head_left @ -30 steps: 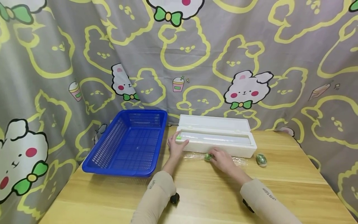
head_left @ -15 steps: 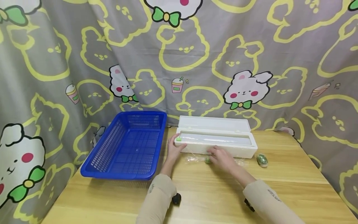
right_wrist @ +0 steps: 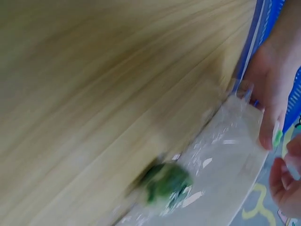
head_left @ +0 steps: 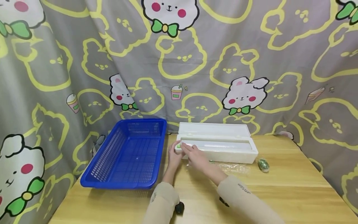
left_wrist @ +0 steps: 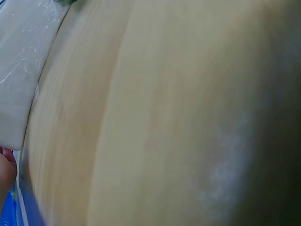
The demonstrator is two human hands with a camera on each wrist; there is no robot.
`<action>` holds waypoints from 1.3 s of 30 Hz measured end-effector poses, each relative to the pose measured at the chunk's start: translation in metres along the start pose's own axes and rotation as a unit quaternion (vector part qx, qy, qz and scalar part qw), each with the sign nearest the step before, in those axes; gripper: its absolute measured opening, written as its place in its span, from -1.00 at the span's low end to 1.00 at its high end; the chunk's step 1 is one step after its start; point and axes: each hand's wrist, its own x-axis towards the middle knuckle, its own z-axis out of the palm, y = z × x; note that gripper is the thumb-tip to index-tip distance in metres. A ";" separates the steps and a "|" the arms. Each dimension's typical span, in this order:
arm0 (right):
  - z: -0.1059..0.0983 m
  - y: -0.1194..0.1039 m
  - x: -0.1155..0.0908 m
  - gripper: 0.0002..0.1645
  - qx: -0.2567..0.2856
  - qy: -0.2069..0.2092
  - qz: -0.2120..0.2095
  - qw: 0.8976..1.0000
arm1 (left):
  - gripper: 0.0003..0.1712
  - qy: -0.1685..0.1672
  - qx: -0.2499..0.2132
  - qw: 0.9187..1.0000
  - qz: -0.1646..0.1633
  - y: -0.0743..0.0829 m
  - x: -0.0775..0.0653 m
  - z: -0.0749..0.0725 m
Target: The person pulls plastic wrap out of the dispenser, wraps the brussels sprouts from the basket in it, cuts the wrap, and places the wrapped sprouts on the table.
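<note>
A long white cling film box (head_left: pixel 221 155) stands on the table, its lid raised and a film roll inside. My left hand (head_left: pixel 174 155) grips its left end; in the left wrist view only a bit of that hand (left_wrist: pixel 5 172) shows. My right hand (head_left: pixel 198 160) reaches across to the same corner, fingertips by a small green slide cutter (right_wrist: pixel 278 137). In the right wrist view its curled fingers (right_wrist: pixel 286 183) look close to the cutter; whether they pinch it is unclear. A green vegetable (right_wrist: pixel 167 182), blurred, lies on pulled-out film (head_left: pixel 235 168) along the box front.
Left of the box sits a blue plastic basket (head_left: pixel 131 183). Right of it lies another green vegetable (head_left: pixel 263 165), wrapped in film. A patterned curtain (head_left: pixel 195 77) hangs behind the wooden table (head_left: pixel 293 199).
My right hand has left the vegetable at the front of the box and moved left to the cutter's corner. My left hand has stayed at the box's left end.
</note>
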 end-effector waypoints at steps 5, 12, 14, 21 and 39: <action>0.017 -0.013 -0.003 -0.13 -0.101 -0.007 -0.015 0.995 | -0.48 0.024 -0.017 0.995 0.092 -0.034 -0.010 0.005; 0.030 -0.018 -0.007 -0.17 -0.169 -0.026 0.004 0.985 | -0.63 0.027 -0.022 0.987 0.160 -0.067 -0.009 0.017; 0.032 -0.018 -0.009 -0.20 -0.185 -0.028 0.007 0.982 | -0.65 0.028 -0.022 0.986 0.161 -0.063 -0.011 0.018; 0.036 -0.013 -0.012 -0.45 -0.251 0.035 0.006 0.967 | -0.57 0.015 -0.037 0.991 0.129 -0.036 -0.020 0.015; -0.055 0.089 -0.085 -0.46 -0.199 -0.072 0.146 0.966 | -0.38 -0.019 -0.041 0.999 -0.003 0.005 -0.004 0.006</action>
